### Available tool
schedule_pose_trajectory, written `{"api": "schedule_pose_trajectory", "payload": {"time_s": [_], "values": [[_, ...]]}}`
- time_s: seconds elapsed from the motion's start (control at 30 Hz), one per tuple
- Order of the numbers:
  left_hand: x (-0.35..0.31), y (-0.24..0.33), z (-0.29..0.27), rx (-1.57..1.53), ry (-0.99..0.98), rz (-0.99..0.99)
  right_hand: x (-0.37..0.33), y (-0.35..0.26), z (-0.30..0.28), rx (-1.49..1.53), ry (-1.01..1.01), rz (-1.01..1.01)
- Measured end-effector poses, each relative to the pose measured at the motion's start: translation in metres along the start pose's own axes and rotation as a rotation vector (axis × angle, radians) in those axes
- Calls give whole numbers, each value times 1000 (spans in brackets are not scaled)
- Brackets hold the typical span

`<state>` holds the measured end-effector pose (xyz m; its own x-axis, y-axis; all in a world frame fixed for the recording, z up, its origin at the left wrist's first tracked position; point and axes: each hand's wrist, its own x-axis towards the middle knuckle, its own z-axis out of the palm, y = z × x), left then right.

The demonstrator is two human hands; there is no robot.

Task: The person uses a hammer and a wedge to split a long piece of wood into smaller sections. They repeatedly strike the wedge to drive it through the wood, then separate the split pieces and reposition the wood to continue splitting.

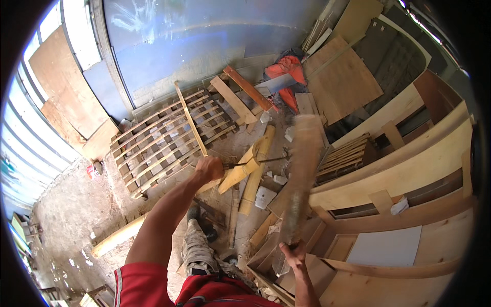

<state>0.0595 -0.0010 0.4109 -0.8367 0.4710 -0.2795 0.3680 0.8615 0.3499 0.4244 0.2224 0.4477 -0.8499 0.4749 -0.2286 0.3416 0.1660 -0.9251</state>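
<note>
"What's the largest thing there?"
"The blue-grey wall (204, 30), behind the wooden pallet (158, 177). The pallet comes next in size."

"And after that?"
"A long board (303, 174), blurred, raised well to the right of the pallet."

"Where's the bamboo?"
"Two yellow lengths are just right of the pallet, side by side. The left piece of bamboo (235, 176) is tilted, and a thin-bladed knife (272, 160) crosses its upper end. I can't tell how deep the blade sits."

"And the hands?"
"The left hand (209, 168), just off the pallet's right side, has its fingers curled tight around the knife's handle. The right hand (294, 256), well to the right of the pallet and nearer the person, has its fingers closed around the board's lower end."
</note>
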Motion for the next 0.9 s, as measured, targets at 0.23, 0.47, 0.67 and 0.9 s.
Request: {"api": "schedule_pose_trajectory", "payload": {"time_s": [0.23, 0.47, 0.67, 0.9], "values": [[5, 8, 4, 0, -12, 33, 11, 56, 12, 217, 212, -326], [20, -1, 9, 76, -18, 70, -1, 18, 7, -376, -102, 123], [4, 12, -15, 42, -19, 49, 18, 2, -5, 177, 158, -319], [17, 0, -3, 82, -5, 105, 24, 82, -9, -517, -287, 356]]}}
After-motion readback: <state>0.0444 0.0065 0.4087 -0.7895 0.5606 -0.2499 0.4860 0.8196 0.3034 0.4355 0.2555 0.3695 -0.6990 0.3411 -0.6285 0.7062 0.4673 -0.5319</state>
